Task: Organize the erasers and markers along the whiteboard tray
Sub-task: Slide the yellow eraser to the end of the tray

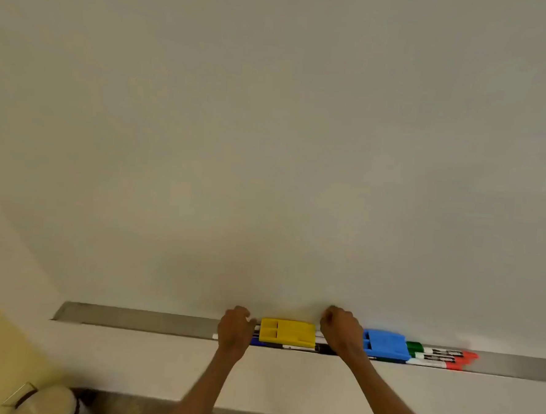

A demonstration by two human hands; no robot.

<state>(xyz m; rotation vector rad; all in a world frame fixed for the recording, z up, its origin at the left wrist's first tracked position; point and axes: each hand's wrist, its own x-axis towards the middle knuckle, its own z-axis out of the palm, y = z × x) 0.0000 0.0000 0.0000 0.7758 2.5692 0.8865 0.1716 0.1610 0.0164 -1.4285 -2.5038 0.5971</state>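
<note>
Key relation: yellow eraser (287, 332) dead between both hands, long axis along the whiteboard tray (149, 319), i.e. left-right across the view. Lies flat on top of dark markers (288, 347) laid the same way beneath it. Left hand (234, 327) at yellow eraser's left end, touching or nearly so; right hand (341, 331) at its right end, approx equally near, so neither clearly favoured. Both w/ fingers curled tight, backs of hands toward the camera; can't tell whether grasping marker ends, the eraser's edges or nothing, fingertips being hidden behind the hands. Blue eraser (384, 345) just right of yellow eraser, on the far side of the right hand and close against it, same orientation. Further right of yellow eraser, past the blue one: markers w/ green and red ends (438, 356), side by side, parallel to the tray. Probably calls for a slide or squeeze along that axis rather than a lift, but only a guess.
</note>
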